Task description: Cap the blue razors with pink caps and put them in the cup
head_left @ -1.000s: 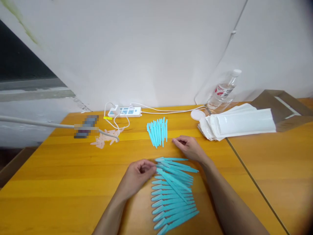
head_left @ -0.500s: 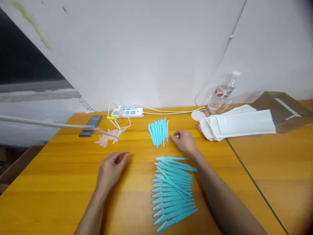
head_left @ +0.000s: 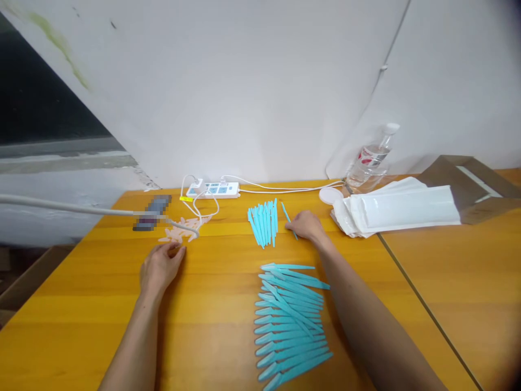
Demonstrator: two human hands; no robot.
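My right hand (head_left: 307,225) rests on the wooden table (head_left: 228,282) and pinches one thin turquoise stick (head_left: 287,215), just right of a small bundle of turquoise sticks (head_left: 264,221). My left hand (head_left: 160,267) lies fingers apart at the near edge of a heap of pale pink pieces (head_left: 183,231); its fingertips are at the closest ones. Between my forearms, a long stack of turquoise handles (head_left: 290,320) lies in rows near the front edge.
At the back stand a white power strip (head_left: 212,189) with cables, a plastic bottle (head_left: 368,160), a round white lid (head_left: 329,195) and a pile of white pouches (head_left: 401,206). A grey cable (head_left: 81,208) comes in from the left. A brown box (head_left: 472,184) sits far right.
My left hand left the turquoise stack and moved left and back to the pink pieces. My right hand moved back beside the small bundle and now holds one stick.
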